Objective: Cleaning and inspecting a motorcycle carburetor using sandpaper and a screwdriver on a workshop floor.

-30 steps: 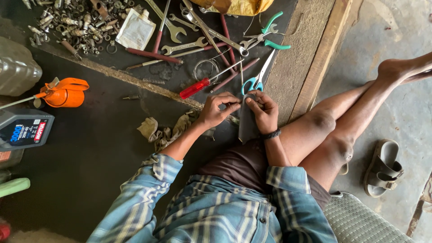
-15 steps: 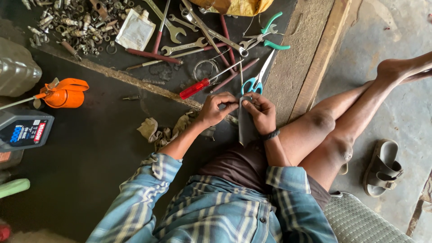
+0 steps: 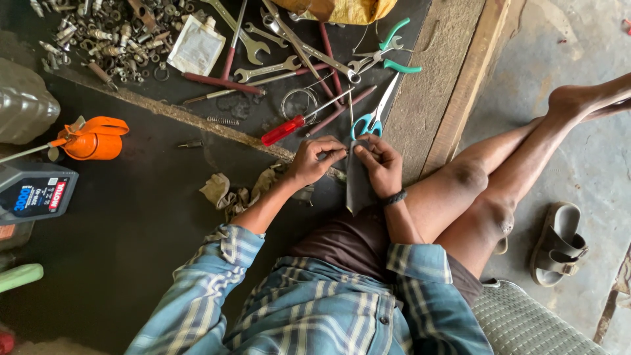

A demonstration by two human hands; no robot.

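Seated person in work clothes
Wearing a blue-and-white plaid cotton shirt (image 3: 309, 309), dark brown shorts (image 3: 345, 240), and a black wristband (image 3: 395, 197).

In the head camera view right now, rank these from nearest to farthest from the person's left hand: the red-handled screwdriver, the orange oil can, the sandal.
1. Red-handled screwdriver: just above the left hand, among the tools.
2. Orange oil can: far out to the left on the dark floor.
3. Sandal: lower right, beyond the legs.

I see a matt dark rubbery strip (image 3: 358, 184) between my hands, bare metal spanners (image 3: 266, 69) dull grey, glossy red plastic screwdriver handle (image 3: 282, 130), shiny orange plastic oil can (image 3: 95, 138), grimy cloth rag (image 3: 227, 190) (crumpled), rough wooden plank (image 3: 453, 79), oily matt black floor (image 3: 131, 223).
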